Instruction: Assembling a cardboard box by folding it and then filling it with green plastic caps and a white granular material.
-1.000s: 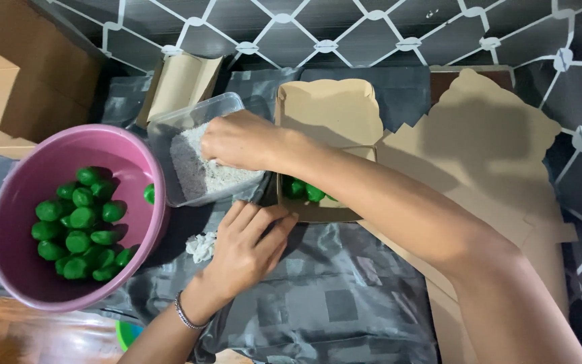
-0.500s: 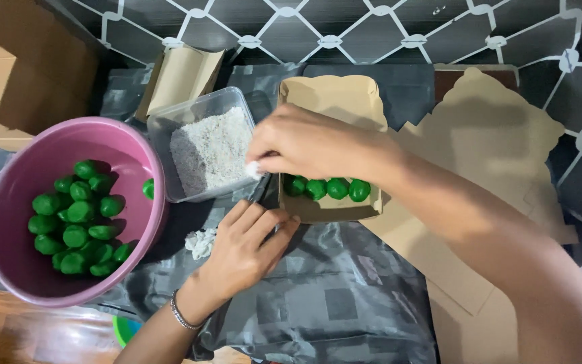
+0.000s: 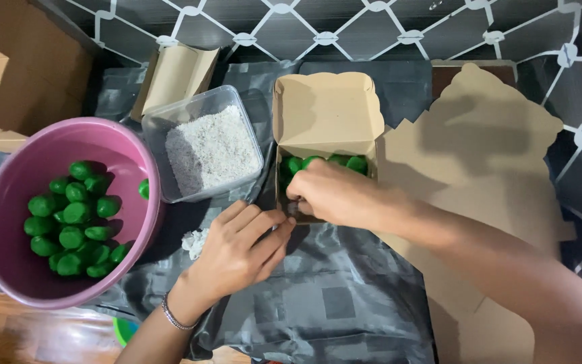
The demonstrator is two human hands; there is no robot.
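From the head camera, the landmark is a small kraft cardboard box [image 3: 325,135] with a scalloped lid folded back, sitting on crinkled, glossy dark plastic sheeting [image 3: 331,303]. Inside it lies a row of smooth, round green balls [image 3: 318,162] along the hinge side. The right hand [image 3: 335,195] reaches into the box from its right, knuckles up and fingers curled down over the near part of the tray; whether it grips a ball cannot be told, since the fingertips are hidden. The left hand [image 3: 237,249] rests flat on the sheeting just below and left of the box, fingers loosely extended and holding nothing, their tips touching the box's near left corner. A thin bracelet [image 3: 175,315] circles that wrist.

Just left of the box stands a clear, rounded-rectangular plastic tub [image 3: 203,145] of grainy white flakes. Further left is a round pink plastic bowl [image 3: 8,222] with a heap of the same green balls. A small clump of white flakes [image 3: 195,243] lies on the sheeting between bowl and left hand. Right of the box lie flat, unfolded cardboard blanks [image 3: 486,168] with wavy edges.
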